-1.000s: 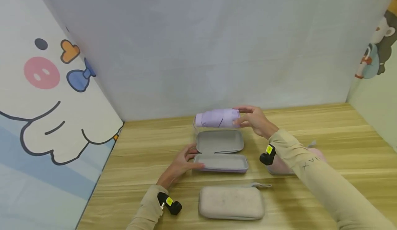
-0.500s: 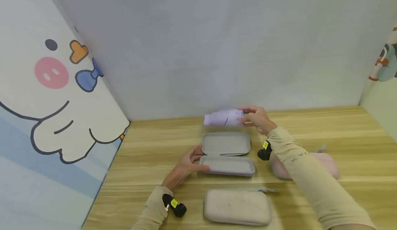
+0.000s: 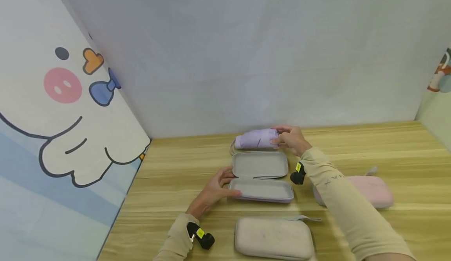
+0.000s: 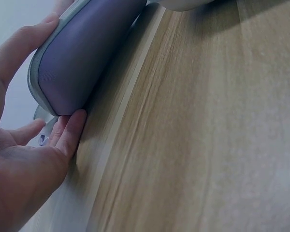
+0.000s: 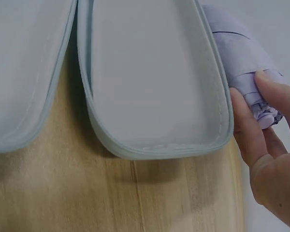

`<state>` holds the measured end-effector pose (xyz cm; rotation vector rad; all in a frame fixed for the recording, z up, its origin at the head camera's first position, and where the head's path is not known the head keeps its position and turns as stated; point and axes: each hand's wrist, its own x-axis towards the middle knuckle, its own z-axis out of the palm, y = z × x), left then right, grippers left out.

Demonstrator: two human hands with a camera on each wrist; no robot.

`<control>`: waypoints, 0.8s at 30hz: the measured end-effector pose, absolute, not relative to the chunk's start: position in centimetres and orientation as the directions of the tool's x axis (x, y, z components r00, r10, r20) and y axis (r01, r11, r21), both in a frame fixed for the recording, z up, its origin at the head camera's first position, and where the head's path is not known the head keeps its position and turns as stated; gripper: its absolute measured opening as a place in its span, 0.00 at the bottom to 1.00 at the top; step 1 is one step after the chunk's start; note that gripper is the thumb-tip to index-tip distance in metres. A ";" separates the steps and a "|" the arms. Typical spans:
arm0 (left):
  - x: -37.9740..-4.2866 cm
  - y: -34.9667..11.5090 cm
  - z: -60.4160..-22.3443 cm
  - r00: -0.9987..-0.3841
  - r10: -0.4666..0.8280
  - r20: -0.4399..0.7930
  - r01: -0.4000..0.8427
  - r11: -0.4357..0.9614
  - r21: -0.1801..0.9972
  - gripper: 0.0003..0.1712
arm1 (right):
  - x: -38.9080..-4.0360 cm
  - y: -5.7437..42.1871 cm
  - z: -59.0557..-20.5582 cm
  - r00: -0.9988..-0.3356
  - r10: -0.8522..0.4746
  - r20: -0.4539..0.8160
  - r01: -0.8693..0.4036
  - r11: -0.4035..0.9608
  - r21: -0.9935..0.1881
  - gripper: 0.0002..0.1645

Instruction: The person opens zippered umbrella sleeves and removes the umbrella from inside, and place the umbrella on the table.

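A folded lilac umbrella [image 3: 255, 139] lies sideways just behind a purple zip case [image 3: 260, 189], close to the table's back edge. My right hand [image 3: 291, 139] grips its right end between thumb and fingers; in the right wrist view that hand [image 5: 275, 145] is beside the case's grey-lined lid [image 5: 150, 82]. The case is unzipped and spread flat, and no item shows in either half. My left hand [image 3: 215, 186] holds the front half's left end, thumb on the rim. In the left wrist view, its fingertips [image 4: 77, 121] touch the case's purple shell [image 4: 87, 53] near the table.
A closed beige case [image 3: 274, 238] with a grey strap lies in front of the purple one. To the right is a closed pink case [image 3: 371, 191], partly hidden by my right sleeve [image 3: 349, 198]. A pale cloth wall [image 3: 267, 57] rises behind the wooden table [image 3: 176, 155].
My right hand has lowered the umbrella toward the table behind the case, and its strap no longer hangs straight down. My left hand keeps its hold. The head view has shifted slightly.
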<state>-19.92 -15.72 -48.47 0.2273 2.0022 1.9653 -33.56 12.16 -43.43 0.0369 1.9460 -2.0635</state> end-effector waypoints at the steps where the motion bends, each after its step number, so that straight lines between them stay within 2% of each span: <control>1: -19.9 -15.7 -48.5 -0.934 0.336 -0.119 -0.113 0.036 0.993 0.56 | -33.6 12.1 -43.5 -0.954 -0.198 -0.226 0.237 -0.034 -0.971 0.37; 8: -19.9 -15.9 -48.5 -0.931 0.344 -0.124 -0.116 0.043 0.992 0.55 | -33.5 12.0 -43.5 -0.957 -0.185 -0.224 0.230 -0.007 -0.973 0.37; 15: -19.8 -15.8 -48.5 -0.937 0.327 -0.121 -0.106 0.062 0.992 0.55 | -33.1 11.7 -43.5 -0.972 -0.114 -0.208 0.202 0.063 -0.977 0.38; 24: -20.7 -16.0 -47.5 -0.934 0.333 -0.126 -0.041 0.249 0.968 0.54 | -33.2 11.9 -42.1 -0.962 -0.117 -0.245 0.216 0.219 -0.952 0.36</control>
